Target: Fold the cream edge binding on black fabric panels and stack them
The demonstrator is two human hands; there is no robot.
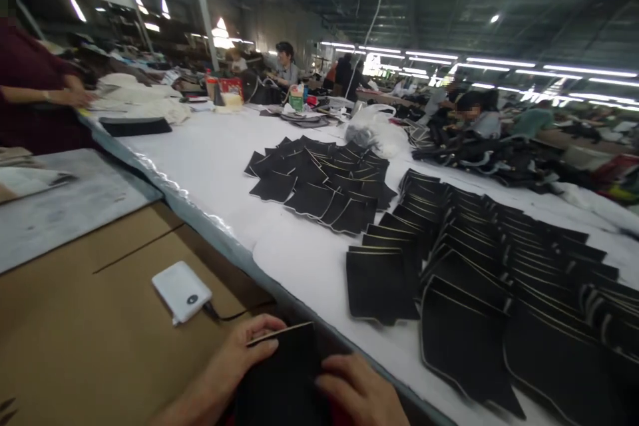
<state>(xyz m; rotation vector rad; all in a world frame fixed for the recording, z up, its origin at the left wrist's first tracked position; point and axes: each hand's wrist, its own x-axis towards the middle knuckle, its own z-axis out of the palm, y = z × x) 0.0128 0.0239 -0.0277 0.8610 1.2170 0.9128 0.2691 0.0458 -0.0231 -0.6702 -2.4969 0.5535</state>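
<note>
A black flat panel (279, 379) with a pale top edge is held upright close to my body, its lower part cut off by the frame. My left hand (244, 353) grips its upper left corner, thumb on the near face and fingers behind. On the right edge of the panel rest the bent fingers of my right hand (357, 386); their tips are partly hidden. Beyond, on the white table, similar black panels (382, 283) with pale edges stand in overlapping rows. Another spread pile of black panels (319, 180) lies farther back.
A white power bank (182, 291) with a black cable lies on brown cardboard (74, 339) at left. The white table (200, 166) has a plastic-covered edge. A plastic bag (377, 126) sits behind the pile. At far left a person in a dark red sleeve (30, 80) works; others sit farther back.
</note>
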